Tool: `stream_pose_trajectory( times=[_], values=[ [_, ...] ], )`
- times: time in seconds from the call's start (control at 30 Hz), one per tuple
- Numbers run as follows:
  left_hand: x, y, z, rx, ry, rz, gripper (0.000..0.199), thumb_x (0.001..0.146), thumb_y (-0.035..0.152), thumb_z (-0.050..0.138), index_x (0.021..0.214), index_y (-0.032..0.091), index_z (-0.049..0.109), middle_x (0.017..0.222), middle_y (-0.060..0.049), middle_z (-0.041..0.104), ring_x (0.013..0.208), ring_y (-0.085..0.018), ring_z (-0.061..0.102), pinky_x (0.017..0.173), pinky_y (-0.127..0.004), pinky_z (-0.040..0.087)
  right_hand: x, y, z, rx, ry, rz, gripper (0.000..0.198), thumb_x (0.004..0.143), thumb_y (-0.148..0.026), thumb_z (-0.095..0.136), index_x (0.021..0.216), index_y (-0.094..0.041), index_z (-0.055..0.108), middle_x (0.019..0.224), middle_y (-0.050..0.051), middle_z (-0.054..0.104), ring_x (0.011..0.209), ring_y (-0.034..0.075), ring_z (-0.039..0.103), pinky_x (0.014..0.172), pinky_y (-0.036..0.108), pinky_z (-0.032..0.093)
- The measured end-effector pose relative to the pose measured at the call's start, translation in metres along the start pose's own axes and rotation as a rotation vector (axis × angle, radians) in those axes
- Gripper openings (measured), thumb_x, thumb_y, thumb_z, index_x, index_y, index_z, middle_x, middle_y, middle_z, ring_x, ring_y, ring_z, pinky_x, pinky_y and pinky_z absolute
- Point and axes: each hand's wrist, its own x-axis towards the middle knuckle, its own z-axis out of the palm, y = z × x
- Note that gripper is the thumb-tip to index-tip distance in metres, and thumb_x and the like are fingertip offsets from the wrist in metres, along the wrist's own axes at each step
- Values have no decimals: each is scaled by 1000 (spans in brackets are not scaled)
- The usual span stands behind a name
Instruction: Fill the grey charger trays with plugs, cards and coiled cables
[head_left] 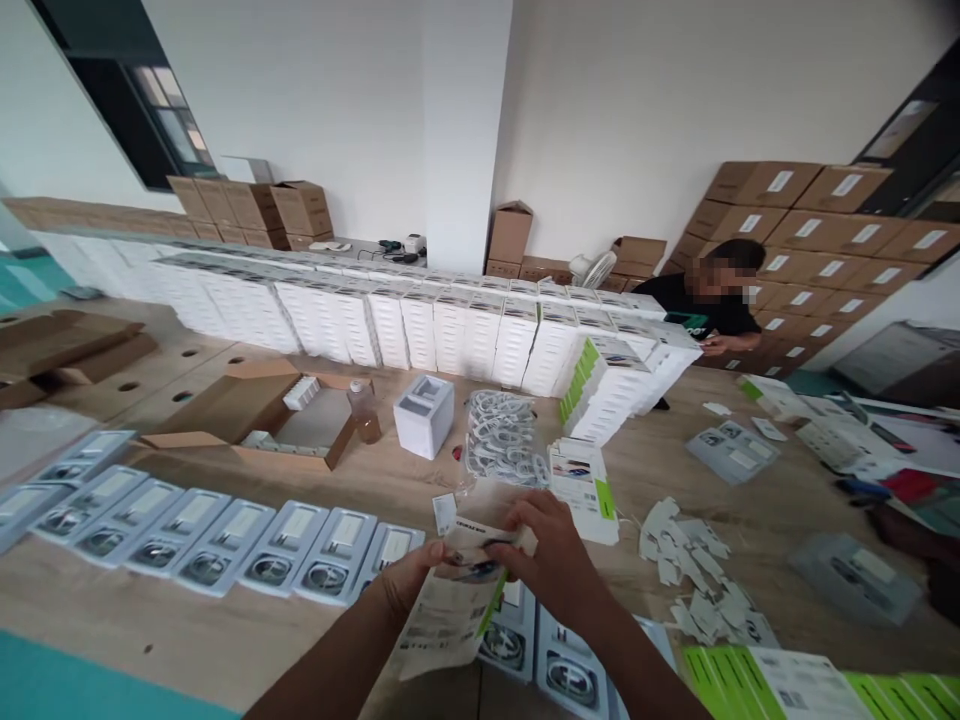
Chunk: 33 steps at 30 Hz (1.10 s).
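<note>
Between my two hands is a white printed carton [446, 620] with a green edge, tilted above the table and looking flattened. My left hand [409, 580] grips its left side, the thumb lying across the print. At its upper right, the fingers of my right hand [551, 550] are pinched on the carton. Plastic trays [259, 550], each with a coiled cable and a white block, lie in a row to the left; more trays [566, 665] are partly hidden under my right arm. Just beyond my hands are a bag of white cables [504, 435] and a stack of printed cartons [581, 485].
A long wall of stacked white boxes [450, 335] crosses the table's back. An open cardboard box [255, 410], a bottle [364, 410] and a white container [424, 415] stand left. Paper pieces [682, 550] and green-edged cartons [742, 680] lie right. Another person [705, 300] is behind the boxes.
</note>
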Motion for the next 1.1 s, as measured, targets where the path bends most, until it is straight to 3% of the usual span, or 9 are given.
stream_pose_trajectory(
  times=[0.07,0.17,0.23,0.33,0.53,0.63,0.8,0.93,1.1],
  values=[
    [-2,3,-5,-56,-17,-75,72,58,58,72,109,7,67,93,-14,73,91,-30,66,84,-38,47,-2,5,2,118,57,79,23,70,-32,78,75,-21,58,105,6,60,102,25,55,87,38,45],
    [-6,9,-5,-97,60,-79,53,73,46,66,109,8,67,89,-12,74,84,-26,68,81,-35,48,-11,17,9,325,154,248,47,69,-38,78,110,-23,59,125,10,55,111,27,55,83,38,49],
    [-8,14,0,-34,146,-34,50,80,47,60,113,11,65,91,-12,74,81,-25,68,77,-36,49,-19,22,13,528,14,345,59,73,-47,72,124,-22,54,117,11,62,100,26,61,75,36,52],
    [-7,22,9,319,308,42,46,83,51,57,109,14,66,92,-11,74,80,-25,67,72,-33,49,-27,22,18,748,-212,402,46,82,-56,60,105,-17,67,90,8,71,78,23,66,68,34,54],
    [12,25,9,1087,502,232,38,89,48,47,77,18,67,83,-9,72,80,-26,64,68,-31,43,-32,16,27,634,49,477,44,83,-58,57,83,-16,72,65,5,68,71,25,66,65,34,55],
    [20,17,6,975,590,279,32,83,44,57,99,17,64,82,-6,71,77,-24,64,68,-31,45,-38,20,35,643,115,486,46,85,-58,56,97,-16,72,76,7,72,77,26,67,68,37,57],
    [17,8,18,661,624,442,80,81,44,62,143,21,16,74,4,61,60,-15,56,56,-25,42,-48,25,27,723,169,468,56,91,-56,47,139,-28,47,137,7,56,125,25,52,99,38,49],
    [5,14,31,649,444,489,58,88,44,53,136,21,30,88,-2,63,70,-15,59,61,-26,45,-45,18,4,952,48,338,70,92,-45,52,150,-33,15,147,7,43,129,23,48,104,41,44],
    [0,26,33,690,378,541,33,91,39,50,118,21,48,95,-4,62,83,-16,57,74,-27,45,-39,0,-10,1052,25,283,60,87,-42,62,138,-31,33,119,10,64,98,24,64,83,40,53]
  ],
)
